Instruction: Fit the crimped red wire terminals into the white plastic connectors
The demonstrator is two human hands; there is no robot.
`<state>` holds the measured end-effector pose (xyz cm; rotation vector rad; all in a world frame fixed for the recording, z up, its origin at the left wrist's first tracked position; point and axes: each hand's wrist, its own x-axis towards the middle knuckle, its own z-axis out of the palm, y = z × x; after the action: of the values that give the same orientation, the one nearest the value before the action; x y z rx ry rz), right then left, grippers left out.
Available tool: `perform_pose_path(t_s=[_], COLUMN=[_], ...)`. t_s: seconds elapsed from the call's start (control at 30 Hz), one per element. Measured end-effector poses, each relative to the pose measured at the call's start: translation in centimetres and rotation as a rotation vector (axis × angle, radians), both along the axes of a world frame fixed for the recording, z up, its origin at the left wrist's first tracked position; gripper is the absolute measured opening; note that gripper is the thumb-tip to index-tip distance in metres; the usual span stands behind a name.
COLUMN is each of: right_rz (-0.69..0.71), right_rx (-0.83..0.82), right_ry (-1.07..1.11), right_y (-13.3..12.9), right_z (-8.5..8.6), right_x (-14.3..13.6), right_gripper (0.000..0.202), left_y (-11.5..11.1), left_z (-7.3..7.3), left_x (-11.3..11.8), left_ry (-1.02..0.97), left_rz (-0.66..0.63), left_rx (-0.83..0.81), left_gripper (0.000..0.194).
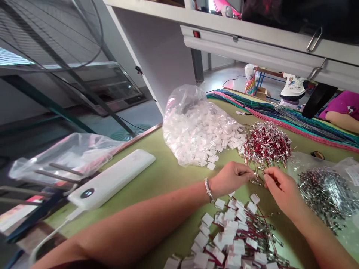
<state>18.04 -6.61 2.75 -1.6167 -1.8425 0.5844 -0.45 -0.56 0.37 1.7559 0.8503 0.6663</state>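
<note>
My left hand (231, 178), with a silver bracelet (208, 190) on its wrist, is closed in a pinch in front of the red wire pile. Facing it, my right hand (282, 186) also pinches, its fingertips on what looks like a thin wire (263, 174). Small shiny metal ends show between the two hands; exactly what the left fingers hold is too small to tell. Just beyond lies a heap of short red wires (267, 144) with metal terminals. Nearer me, white plastic connectors (231, 228) with red wires attached lie in a loose pile.
A clear bag (182, 97) spills white connectors at the back. On the right, another bag (347, 172) lies by dark metal parts (322, 190). Long coloured wires (280, 116) cross behind. A white power bank (117, 179) with a cable lies left. A person's arm (343, 117) shows far right.
</note>
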Motion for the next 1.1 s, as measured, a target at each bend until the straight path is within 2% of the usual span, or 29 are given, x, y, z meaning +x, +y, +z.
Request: perform_pose_path(t_s=[0.1, 0.27, 0.33, 0.5, 0.63, 0.7, 0.9, 1.03, 1.1], right_rz=[0.012, 0.012, 0.032, -0.023, 0.026, 0.046, 0.087, 0.053, 0.026], right_rx=[0.008, -0.013, 0.01, 0.048, 0.029, -0.009, -0.3, -0.425, -0.331], right_ry=[0.073, 0.125, 0.095, 0.075, 0.066, 0.075, 0.186, 0.217, 0.101], right_y=[-0.3, 0.0, 0.0, -0.3, -0.3, -0.2, -0.4, 0.1, 0.8], right_z=[-0.6, -1.2, -1.2, -0.9, -0.8, -0.7, -0.6, -0.9, -1.0], right_x=[-1.1, -0.8, -0.7, -0.6, -0.6, -0.5, -0.7, 0.1, 1.0], right_gripper=[0.02, 0.021, 0.02, 0.02, 0.019, 0.019, 0.023, 0.024, 0.026], left_y=[-0.1, -0.2, -0.2, -0.1, 0.1, 0.1, -0.6, -0.7, -0.5], left_z=[0.0, 0.0, 0.0, -0.1, -0.1, 0.0, 0.0, -0.4, -0.5], left_x=[0.1, 0.0, 0.0, 0.0, -0.2, -0.4, -1.0, -0.8, -0.6], left_ry=[-0.01, -0.021, -0.003, 0.005, 0.034, 0.064, 0.189, 0.275, 0.359], left_rz=[-0.006, -0.031, -0.038, -0.038, -0.055, -0.088, -0.173, -0.184, -0.165], left_rx=[-0.019, -0.034, -0.01, 0.018, 0.05, 0.147, 0.74, 0.807, 0.793], left_gripper=[0.027, 0.026, 0.026, 0.029, 0.031, 0.031, 0.033, 0.031, 0.029])
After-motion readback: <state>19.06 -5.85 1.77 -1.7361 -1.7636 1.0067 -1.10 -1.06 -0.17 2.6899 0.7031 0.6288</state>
